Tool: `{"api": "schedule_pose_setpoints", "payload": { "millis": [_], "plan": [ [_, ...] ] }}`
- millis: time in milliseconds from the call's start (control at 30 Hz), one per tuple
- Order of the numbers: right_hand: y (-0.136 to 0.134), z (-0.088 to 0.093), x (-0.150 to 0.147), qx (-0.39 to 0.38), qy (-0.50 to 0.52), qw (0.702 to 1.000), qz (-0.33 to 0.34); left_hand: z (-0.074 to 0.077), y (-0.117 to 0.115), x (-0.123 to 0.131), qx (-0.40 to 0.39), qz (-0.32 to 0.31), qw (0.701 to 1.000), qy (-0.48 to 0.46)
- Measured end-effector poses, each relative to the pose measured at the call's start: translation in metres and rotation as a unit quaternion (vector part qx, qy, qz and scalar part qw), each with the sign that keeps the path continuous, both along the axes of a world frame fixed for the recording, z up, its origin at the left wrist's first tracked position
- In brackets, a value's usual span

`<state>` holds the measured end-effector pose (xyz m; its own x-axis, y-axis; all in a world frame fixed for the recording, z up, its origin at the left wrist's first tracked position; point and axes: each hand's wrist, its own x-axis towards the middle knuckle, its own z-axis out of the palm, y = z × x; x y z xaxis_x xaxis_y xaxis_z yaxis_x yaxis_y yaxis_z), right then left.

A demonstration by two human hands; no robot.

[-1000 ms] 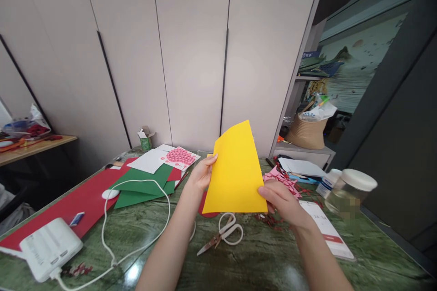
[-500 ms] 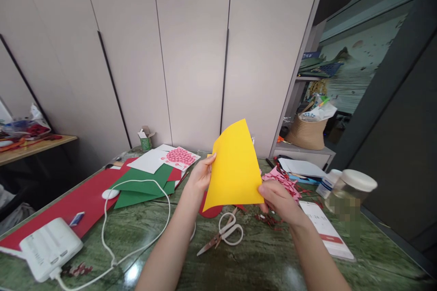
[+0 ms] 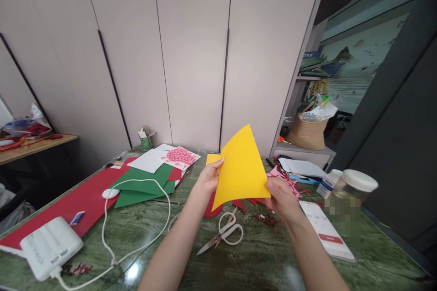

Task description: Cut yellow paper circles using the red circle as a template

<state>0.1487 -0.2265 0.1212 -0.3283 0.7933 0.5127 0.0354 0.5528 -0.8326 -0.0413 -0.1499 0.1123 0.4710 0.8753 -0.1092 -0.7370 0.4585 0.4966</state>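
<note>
Held upright above the desk [image 3: 259, 263]: a yellow paper [image 3: 241, 168], pinched at its left edge by the left hand [image 3: 209, 178] and at its lower right corner by the right hand [image 3: 282, 198], both closed on the sheet. Likely to crease if squeezed harder, or to slip from so slight an edge grip. Directly below, scissors [image 3: 225, 232] and red scraps [image 3: 269, 218]; rightward, a phone [image 3: 326, 232] and a jar [image 3: 351, 191]; leftward, green paper [image 3: 143, 186] and a white cable [image 3: 136, 218].

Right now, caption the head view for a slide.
Left hand and right hand hold a yellow paper sheet above white-handled scissors lying on the green marble table.
</note>
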Motion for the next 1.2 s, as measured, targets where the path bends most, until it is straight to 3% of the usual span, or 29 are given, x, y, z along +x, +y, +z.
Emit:
{"api": "schedule_pose_setpoints", "payload": {
  "millis": [167,500,767,967,1200],
  "plan": [
    [-0.002,0.005,0.005,0.005,-0.009,1.0,0.016,0.005,-0.003,-0.007,0.012,0.01,1.0,-0.005],
    [-0.016,0.007,-0.013,0.034,0.009,0.999,0.001,0.013,-0.008,-0.011,0.045,0.008,0.999,0.005],
    [-0.012,0.009,-0.006,-0.064,-0.014,0.995,0.071,0.011,-0.001,-0.027,0.09,0.038,0.995,0.011],
    [-0.022,0.025,-0.005,-0.015,-0.072,0.992,0.103,0.002,0.006,-0.025,0.1,0.043,0.994,0.025],
    [-0.034,0.028,-0.023,0.07,-0.053,0.994,0.064,-0.007,0.012,-0.022,0.097,0.011,0.994,0.049]
  ]
}}
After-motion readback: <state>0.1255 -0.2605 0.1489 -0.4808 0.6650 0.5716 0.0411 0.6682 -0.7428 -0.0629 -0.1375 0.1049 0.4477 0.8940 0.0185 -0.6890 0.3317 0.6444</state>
